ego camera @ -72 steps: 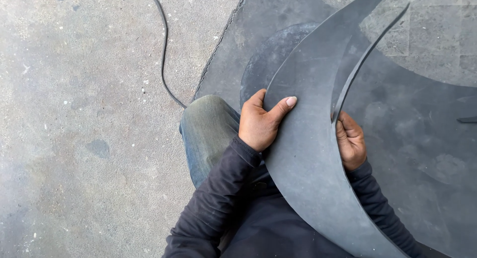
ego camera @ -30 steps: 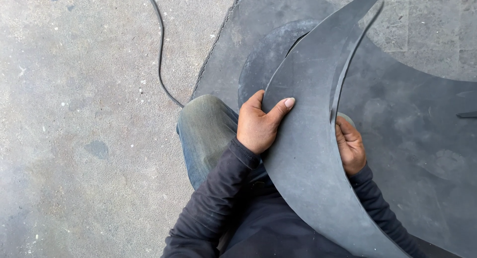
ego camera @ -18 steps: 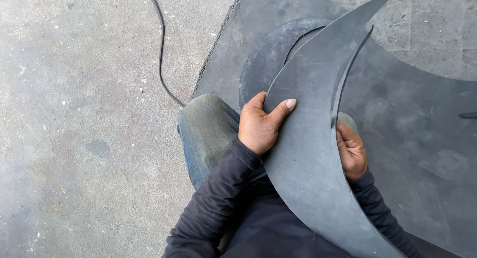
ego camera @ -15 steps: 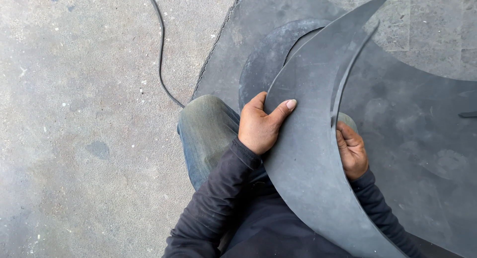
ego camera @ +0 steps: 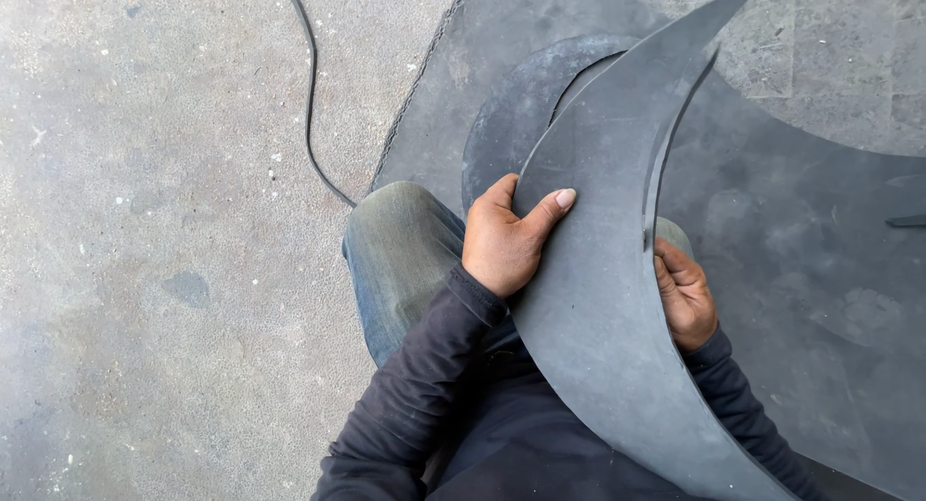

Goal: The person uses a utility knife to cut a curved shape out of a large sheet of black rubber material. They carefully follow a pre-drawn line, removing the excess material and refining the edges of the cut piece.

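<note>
Fingers of the left hand wrap over the near left edge of a dark grey, crescent-shaped piece of rubber sheet, thumb behind the rim and the others flat on its face, holding it firmly. The right hand grips the opposite, inner edge, its fingers curled round the sheet's cut rim and mostly hidden behind it. Held up between both hands over the person's lap, the crescent curves from a point at the top of the view down past the dark sleeves.

Against the pictures from a moment ago, very little has moved: the crescent has tilted slightly, its tip leaning a touch further toward the far right, and the narrow slit along its inner edge stands at nearly the same width. Both grips are unchanged, so the piece is being turned or flexed slowly, not released.

Beneath it lies a large dark grey rubber sheet spread on the floor, with curved cut-outs showing at its far right corner. A knee in worn blue jeans rests at the sheet's left edge. One thin black cable runs across the grey concrete floor beyond.

Counted: two hands, one crescent, one large sheet, one cable.
</note>
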